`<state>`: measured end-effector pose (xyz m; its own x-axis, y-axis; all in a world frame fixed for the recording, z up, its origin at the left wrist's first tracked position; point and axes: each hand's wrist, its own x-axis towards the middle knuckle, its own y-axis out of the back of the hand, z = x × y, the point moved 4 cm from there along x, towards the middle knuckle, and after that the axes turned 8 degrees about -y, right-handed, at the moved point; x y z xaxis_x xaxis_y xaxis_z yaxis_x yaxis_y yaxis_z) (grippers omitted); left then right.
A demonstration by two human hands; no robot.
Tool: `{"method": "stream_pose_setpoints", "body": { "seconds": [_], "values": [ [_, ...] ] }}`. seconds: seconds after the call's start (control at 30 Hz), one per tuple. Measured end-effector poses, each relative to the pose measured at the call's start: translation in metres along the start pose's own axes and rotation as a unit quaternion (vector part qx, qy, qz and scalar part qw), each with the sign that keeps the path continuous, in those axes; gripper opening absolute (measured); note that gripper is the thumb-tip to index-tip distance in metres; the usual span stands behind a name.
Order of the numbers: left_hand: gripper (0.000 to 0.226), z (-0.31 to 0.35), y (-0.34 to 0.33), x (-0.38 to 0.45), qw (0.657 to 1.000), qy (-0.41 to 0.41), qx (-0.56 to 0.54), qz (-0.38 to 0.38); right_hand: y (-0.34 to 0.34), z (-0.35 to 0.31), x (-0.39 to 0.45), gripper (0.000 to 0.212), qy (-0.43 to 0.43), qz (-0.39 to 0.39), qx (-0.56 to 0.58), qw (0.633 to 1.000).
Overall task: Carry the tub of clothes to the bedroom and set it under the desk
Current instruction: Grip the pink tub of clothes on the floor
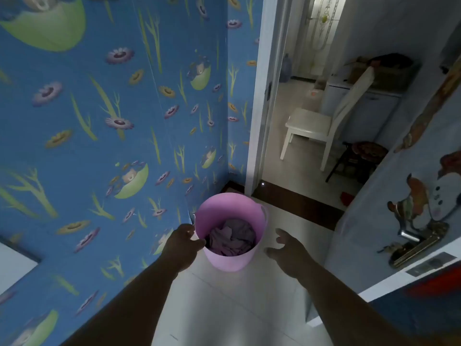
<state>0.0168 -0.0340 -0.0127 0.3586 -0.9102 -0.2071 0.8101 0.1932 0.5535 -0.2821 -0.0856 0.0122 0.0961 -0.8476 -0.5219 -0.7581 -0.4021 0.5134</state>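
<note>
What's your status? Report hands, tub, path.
Left hand at pink tub rim. Right hand open, clear of it. Tub on floor, clothes inside. Doorway ahead open.

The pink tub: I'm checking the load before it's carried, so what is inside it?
The pink tub holds crumpled purplish clothes, filling only its lower part. Whatever lies beneath them, and the tub's bottom, is covered.

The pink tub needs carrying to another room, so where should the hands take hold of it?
Grip the pink tub by its two rim handles, one on each side. The left hand is already at the left rim; the open right hand should come in from the right. The tub stands upright and its wall narrows downward, so the rim is probably the firmest hold.
</note>
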Motion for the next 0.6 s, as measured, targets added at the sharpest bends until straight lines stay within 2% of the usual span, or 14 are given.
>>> {"method": "stream_pose_setpoints", "body": {
  "seconds": [0.13, 0.27, 0.47, 0.6],
  "values": [
    [0.068, 0.006, -0.006, 0.001, 1.000, 0.018, -0.020, 0.014, 0.006, -0.005, 0.015, 0.075, 0.023, -0.011, -0.002, 1.000],
    [0.069, 0.008, -0.010, 0.011, 0.999, 0.030, -0.038, 0.022, 0.002, -0.012, 0.034, 0.075, 0.008, -0.014, -0.005, 1.000],
    [0.060, 0.003, -0.017, 0.044, 0.998, 0.032, -0.055, -0.010, -0.011, -0.019, 0.069, 0.067, -0.012, 0.004, 0.001, 1.000],
    [0.057, -0.010, -0.019, 0.078, 0.998, 0.030, -0.052, -0.027, -0.023, -0.020, 0.094, 0.070, -0.056, 0.017, 0.039, 0.998]
  ]
}}
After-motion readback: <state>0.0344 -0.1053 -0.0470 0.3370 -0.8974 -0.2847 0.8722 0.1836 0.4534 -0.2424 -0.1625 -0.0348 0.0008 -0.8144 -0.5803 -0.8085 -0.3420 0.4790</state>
